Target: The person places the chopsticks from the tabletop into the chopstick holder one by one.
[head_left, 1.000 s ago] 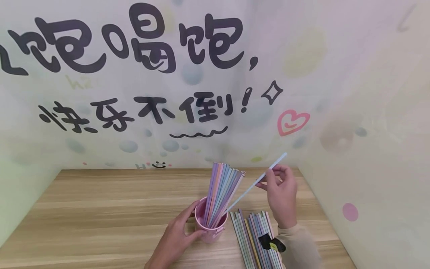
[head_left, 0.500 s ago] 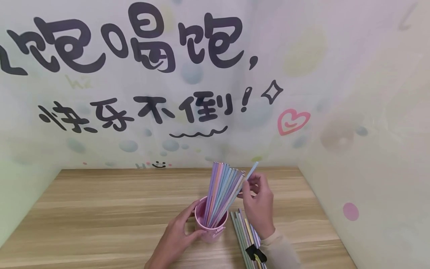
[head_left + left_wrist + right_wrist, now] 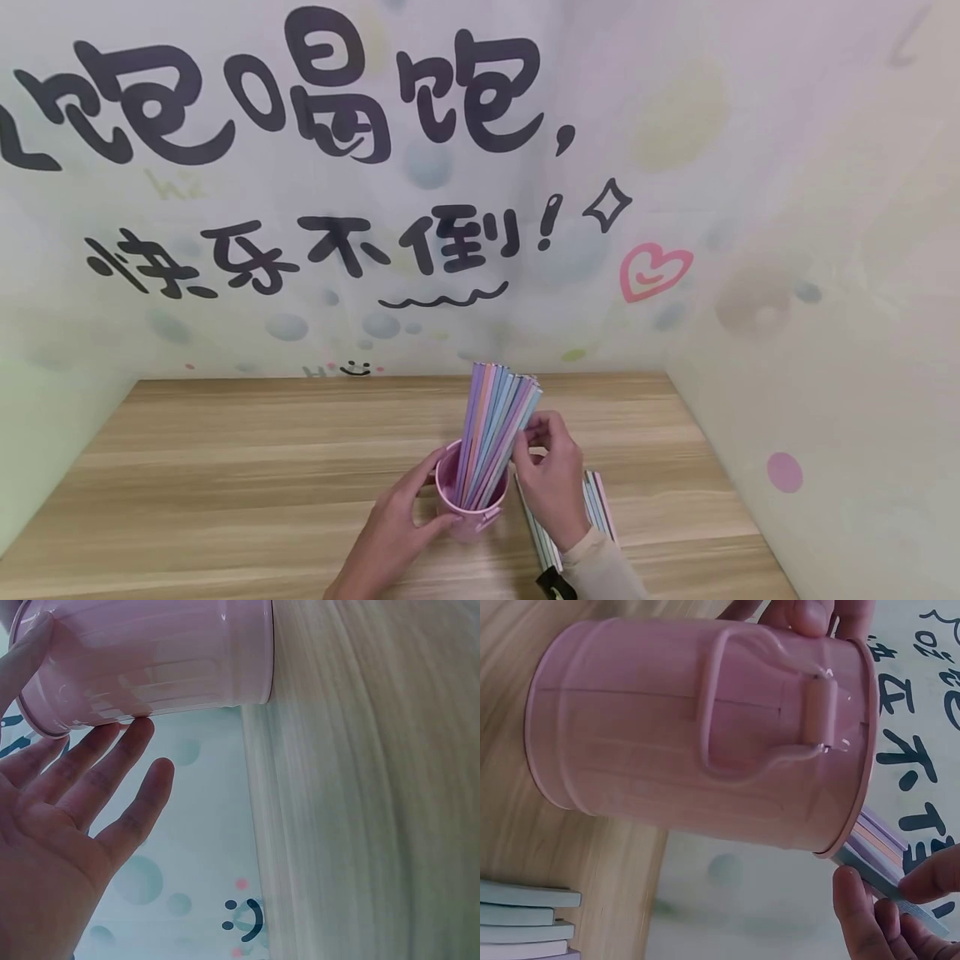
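Note:
A small pink metal bucket (image 3: 471,525) stands on the wooden table, with a bundle of thin pastel sticks (image 3: 480,433) leaning right inside it. My left hand (image 3: 397,521) holds the bucket from its left side, thumb at the near side and fingers around the far side. In the left wrist view the fingertips touch the bucket wall. My right hand (image 3: 553,479) is at the bucket's right rim and pinches a pale blue stick (image 3: 866,868) between thumb and fingers. That stick slants down into the bucket beside the others; its lower end is hidden.
More pastel sticks (image 3: 600,504) lie side by side on the table (image 3: 262,483), partly hidden beneath my right forearm. A wire handle (image 3: 705,712) hangs on the bucket's side. A printed wall (image 3: 300,333) rises behind the table, another wall (image 3: 825,375) at the right.
My right hand has moved left and down with the pale blue stick, bringing it from a wide slant to lie against the bundle. My left hand and the bucket stay put.

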### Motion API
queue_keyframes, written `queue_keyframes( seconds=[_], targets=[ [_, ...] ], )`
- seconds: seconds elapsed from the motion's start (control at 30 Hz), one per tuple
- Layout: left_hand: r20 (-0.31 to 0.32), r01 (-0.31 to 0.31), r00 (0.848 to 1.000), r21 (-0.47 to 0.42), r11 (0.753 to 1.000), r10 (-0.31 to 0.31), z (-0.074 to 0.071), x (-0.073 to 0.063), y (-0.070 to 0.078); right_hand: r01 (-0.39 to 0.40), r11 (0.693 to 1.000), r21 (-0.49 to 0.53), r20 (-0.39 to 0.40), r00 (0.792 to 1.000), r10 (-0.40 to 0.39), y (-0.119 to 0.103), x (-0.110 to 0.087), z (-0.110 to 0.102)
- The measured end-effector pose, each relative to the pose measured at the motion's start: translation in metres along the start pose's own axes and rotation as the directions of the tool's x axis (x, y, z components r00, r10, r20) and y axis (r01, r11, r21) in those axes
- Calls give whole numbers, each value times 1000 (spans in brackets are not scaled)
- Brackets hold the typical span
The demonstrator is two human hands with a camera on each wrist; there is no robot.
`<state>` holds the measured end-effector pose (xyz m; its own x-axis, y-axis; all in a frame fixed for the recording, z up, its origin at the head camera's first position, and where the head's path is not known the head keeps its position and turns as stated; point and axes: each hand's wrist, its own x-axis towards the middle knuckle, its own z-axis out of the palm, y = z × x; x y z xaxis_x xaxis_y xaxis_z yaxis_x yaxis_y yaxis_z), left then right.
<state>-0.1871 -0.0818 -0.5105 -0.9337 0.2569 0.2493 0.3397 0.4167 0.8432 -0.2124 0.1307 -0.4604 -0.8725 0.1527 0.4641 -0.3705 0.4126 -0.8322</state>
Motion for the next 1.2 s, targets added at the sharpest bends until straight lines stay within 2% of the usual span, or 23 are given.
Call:
queue_keyframes(
  seconds=[0.33,0.5,0.63,0.73,0.9,1.0,1.1,1.2],
  targets=[
    [-3,0,1000,2,1000,0,1,0,0,-53,998,-18,21,998,54,2,0,-9],
    [-7,-12,1000,2,1000,12,2,0,0,-67,992,-102,-7,998,66,18,-3,-30],
    [-12,-20,1000,10,1000,20,1,0,0,-122,975,-187,-37,992,118,33,-5,-51],
    [-19,-24,1000,18,1000,24,1,0,0,-187,954,-234,-50,982,180,41,-5,-66],
    [-32,-41,999,26,999,41,2,0,-1,-285,890,-356,-35,956,293,59,-6,-88],
    [-35,-55,998,22,998,55,2,1,-1,-320,850,-419,-18,939,345,71,-10,-98],
    [-29,-55,998,16,998,56,2,1,-1,-337,824,-455,5,925,380,84,-15,-106],
    [-16,-28,999,3,1000,28,2,1,0,-367,799,-476,48,896,441,94,-20,-112]
  ],
)
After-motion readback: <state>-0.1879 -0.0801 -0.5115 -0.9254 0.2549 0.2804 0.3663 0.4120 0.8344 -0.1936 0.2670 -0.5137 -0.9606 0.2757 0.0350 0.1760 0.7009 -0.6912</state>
